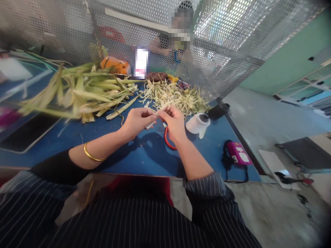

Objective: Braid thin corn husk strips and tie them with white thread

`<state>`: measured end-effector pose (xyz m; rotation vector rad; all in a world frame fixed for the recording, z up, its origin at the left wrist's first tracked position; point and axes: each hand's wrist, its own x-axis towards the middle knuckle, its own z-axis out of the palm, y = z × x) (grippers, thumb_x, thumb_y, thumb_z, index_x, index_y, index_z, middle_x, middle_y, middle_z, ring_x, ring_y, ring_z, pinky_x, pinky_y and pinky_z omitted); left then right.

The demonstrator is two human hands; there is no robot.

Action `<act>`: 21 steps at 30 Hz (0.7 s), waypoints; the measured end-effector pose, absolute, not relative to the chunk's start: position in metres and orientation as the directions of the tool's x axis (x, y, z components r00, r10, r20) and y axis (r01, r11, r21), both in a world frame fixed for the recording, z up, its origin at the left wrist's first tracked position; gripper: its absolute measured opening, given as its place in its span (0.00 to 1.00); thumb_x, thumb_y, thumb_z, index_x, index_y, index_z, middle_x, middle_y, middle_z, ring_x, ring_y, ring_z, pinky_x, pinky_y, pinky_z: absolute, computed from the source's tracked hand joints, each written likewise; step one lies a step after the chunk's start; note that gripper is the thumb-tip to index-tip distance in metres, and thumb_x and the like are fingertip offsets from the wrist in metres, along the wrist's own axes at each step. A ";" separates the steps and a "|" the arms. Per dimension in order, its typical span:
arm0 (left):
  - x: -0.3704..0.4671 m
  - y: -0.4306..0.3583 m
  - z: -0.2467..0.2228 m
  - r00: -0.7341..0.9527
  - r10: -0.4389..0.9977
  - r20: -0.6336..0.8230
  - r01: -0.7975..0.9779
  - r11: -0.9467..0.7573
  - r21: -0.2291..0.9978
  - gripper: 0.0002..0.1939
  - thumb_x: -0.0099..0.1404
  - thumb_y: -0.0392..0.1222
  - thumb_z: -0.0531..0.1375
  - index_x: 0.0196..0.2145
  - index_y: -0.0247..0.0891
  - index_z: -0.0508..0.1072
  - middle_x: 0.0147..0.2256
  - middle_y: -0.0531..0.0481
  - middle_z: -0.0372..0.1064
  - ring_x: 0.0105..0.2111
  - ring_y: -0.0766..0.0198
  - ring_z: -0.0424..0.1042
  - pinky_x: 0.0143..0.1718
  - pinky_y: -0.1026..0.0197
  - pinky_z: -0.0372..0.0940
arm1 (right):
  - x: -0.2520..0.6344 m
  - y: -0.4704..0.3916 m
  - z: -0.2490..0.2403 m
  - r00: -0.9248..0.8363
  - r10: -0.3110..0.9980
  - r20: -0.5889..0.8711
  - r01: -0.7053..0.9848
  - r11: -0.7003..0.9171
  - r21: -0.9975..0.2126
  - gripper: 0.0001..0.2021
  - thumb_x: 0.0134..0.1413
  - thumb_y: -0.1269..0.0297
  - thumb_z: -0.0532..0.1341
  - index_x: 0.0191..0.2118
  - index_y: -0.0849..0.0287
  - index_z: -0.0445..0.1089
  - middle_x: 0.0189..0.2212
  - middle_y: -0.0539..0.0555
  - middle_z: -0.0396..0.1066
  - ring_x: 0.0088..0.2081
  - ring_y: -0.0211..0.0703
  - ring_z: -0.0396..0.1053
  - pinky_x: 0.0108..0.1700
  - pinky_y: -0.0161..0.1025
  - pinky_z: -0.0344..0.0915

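Note:
My left hand (139, 121) and my right hand (173, 121) meet above the middle of the blue table, fingertips nearly touching. Both pinch a pale strip of husk (165, 106), one on each side; the fingers cover much of it. Red-handled scissors (168, 141) lie below my right hand, partly hidden by it. Just right of that hand, a white spool of thread (197, 124) is tilted on the table. Beyond my hands spreads a heap of narrow, curled husk pieces (176, 96). Long greenish-yellow husks (85, 89) are piled to the left.
A black cylinder (218, 111) lies behind the spool, and a purple device with a black cord (238, 153) sits near the table's right edge. At the back are an orange object (116, 65) and a lit screen (141, 62). A perforated metal screen (219, 44) stands behind; a person sits beyond it.

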<state>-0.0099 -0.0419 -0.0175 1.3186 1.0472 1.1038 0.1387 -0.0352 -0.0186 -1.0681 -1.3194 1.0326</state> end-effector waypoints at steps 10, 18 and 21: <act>-0.008 -0.042 -0.018 0.189 0.982 0.031 0.057 -0.043 0.997 0.07 0.54 0.42 0.67 0.25 0.36 0.75 0.22 0.49 0.73 0.18 0.71 0.64 0.20 0.67 0.59 | 0.145 -0.031 -0.021 0.014 0.976 0.219 0.003 0.219 -0.976 0.07 0.46 0.63 0.66 0.28 0.57 0.67 0.21 0.45 0.64 0.25 0.33 0.62 0.32 0.35 0.61; -0.008 -0.044 -0.011 0.216 0.974 -0.073 0.026 0.069 0.997 0.05 0.55 0.39 0.67 0.27 0.36 0.76 0.24 0.48 0.75 0.21 0.69 0.70 0.20 0.68 0.60 | 0.153 -0.027 -0.015 0.100 0.966 0.236 0.031 0.235 -0.972 0.06 0.46 0.64 0.66 0.30 0.57 0.68 0.23 0.45 0.66 0.26 0.32 0.66 0.34 0.35 0.64; -0.007 -0.045 -0.009 0.243 0.968 -0.058 0.003 0.059 0.998 0.08 0.55 0.43 0.68 0.29 0.35 0.78 0.27 0.48 0.76 0.24 0.68 0.72 0.23 0.68 0.62 | 0.149 -0.029 -0.018 0.034 0.963 0.267 0.041 0.265 -0.963 0.06 0.46 0.65 0.66 0.30 0.57 0.68 0.23 0.45 0.68 0.26 0.31 0.66 0.33 0.34 0.64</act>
